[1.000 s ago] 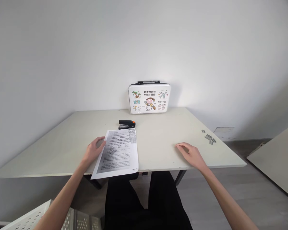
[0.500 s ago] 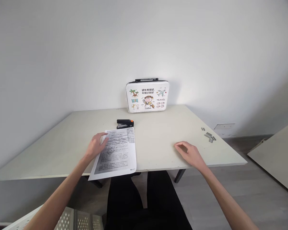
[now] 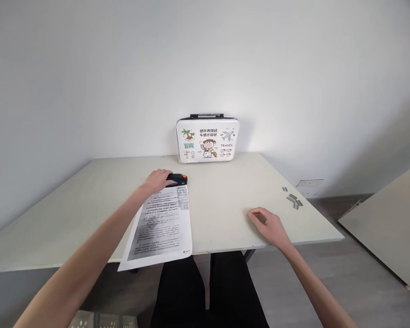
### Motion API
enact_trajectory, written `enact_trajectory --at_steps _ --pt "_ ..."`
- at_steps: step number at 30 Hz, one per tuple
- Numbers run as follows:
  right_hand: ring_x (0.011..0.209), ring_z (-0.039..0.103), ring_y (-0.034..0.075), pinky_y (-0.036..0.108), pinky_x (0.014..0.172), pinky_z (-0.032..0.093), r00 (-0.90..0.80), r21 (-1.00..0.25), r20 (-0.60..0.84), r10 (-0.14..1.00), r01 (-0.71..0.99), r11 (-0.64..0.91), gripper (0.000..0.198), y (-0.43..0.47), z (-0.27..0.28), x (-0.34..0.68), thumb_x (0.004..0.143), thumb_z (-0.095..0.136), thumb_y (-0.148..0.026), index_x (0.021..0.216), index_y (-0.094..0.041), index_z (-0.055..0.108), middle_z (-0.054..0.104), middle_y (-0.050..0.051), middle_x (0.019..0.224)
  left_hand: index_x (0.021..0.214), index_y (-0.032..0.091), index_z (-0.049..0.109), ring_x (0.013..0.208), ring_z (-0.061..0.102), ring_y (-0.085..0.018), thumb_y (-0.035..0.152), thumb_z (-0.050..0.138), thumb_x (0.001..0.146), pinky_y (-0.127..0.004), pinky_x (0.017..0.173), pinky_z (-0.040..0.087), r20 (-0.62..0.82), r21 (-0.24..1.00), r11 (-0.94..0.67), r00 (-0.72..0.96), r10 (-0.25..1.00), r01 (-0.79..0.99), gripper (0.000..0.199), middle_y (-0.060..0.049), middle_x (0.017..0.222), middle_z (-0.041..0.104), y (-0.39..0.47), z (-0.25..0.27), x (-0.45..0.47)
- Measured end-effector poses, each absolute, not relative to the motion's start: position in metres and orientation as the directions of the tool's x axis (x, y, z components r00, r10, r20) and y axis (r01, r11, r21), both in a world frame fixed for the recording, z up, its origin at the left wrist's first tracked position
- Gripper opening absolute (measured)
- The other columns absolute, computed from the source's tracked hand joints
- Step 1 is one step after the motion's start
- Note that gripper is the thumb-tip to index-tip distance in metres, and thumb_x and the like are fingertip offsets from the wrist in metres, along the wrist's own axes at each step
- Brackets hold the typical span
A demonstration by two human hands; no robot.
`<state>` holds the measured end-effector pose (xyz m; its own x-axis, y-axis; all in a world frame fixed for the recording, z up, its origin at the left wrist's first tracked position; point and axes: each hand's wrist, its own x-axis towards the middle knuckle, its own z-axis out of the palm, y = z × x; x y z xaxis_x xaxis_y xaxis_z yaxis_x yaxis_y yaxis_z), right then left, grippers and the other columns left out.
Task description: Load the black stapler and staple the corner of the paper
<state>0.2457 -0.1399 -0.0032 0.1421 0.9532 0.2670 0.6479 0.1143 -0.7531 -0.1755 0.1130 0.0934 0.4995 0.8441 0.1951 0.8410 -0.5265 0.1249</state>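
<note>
A black stapler [image 3: 181, 180] with an orange tab lies just beyond the top edge of a printed sheet of paper [image 3: 160, 228]. My left hand [image 3: 158, 179] is closed around the stapler's left end, covering that part of it. The sheet lies on the table, its lower edge sticking out past the near side. On the right, my right hand [image 3: 268, 224] rests on the tabletop with fingers curled, thumb and fingertips together and nothing visible in them.
A white cartoon-printed case [image 3: 208, 141] with a black handle stands upright against the wall at the back of the white table [image 3: 222, 196]. Several strips of staples [image 3: 294, 200] lie near the right edge. A perforated plastic basket [image 3: 105, 320] shows at the bottom left.
My left hand has moved forward from the paper's left edge onto the stapler and taken hold of it. My right hand stays in about the same place.
</note>
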Motion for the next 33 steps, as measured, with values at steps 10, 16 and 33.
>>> enact_trajectory --at_steps 10,16,33 --pt "0.105 0.073 0.03 0.037 0.077 0.058 0.179 -0.773 0.248 0.952 0.629 0.083 0.04 -0.137 -0.004 0.244 0.099 0.053 -0.062 0.099 -0.026 0.072 0.079 0.01 0.11 0.123 0.024 0.07 0.105 0.07 -0.032 0.043 0.05 0.096 -0.04 0.086 0.054 0.162 0.185 -0.554 0.53 0.832 0.812 0.038 -0.01 0.118 0.075 0.119 0.099 -0.176" --pt "0.104 0.073 0.029 0.037 0.078 0.056 0.18 -0.765 0.254 0.95 0.639 0.083 0.036 -0.138 -0.006 0.245 0.099 0.055 -0.059 0.099 -0.027 0.072 0.079 0.009 0.11 0.135 0.025 0.061 0.115 0.066 -0.031 0.036 0.046 0.103 -0.043 0.097 0.051 0.301 0.185 -0.6 0.536 0.789 0.779 0.037 -0.009 0.131 0.069 0.095 0.111 -0.162" --pt "0.107 0.071 0.029 0.038 0.087 0.055 0.186 -0.786 0.253 0.949 0.612 0.089 0.04 -0.137 -0.002 0.246 0.1 0.053 -0.059 0.101 -0.025 0.073 0.079 0.009 0.112 0.125 0.023 0.06 0.103 0.072 -0.028 0.028 0.056 0.103 -0.04 0.08 0.056 0.181 0.256 -0.798 0.784 0.594 0.546 0.023 -0.008 0.12 0.072 -0.053 0.079 -0.035"
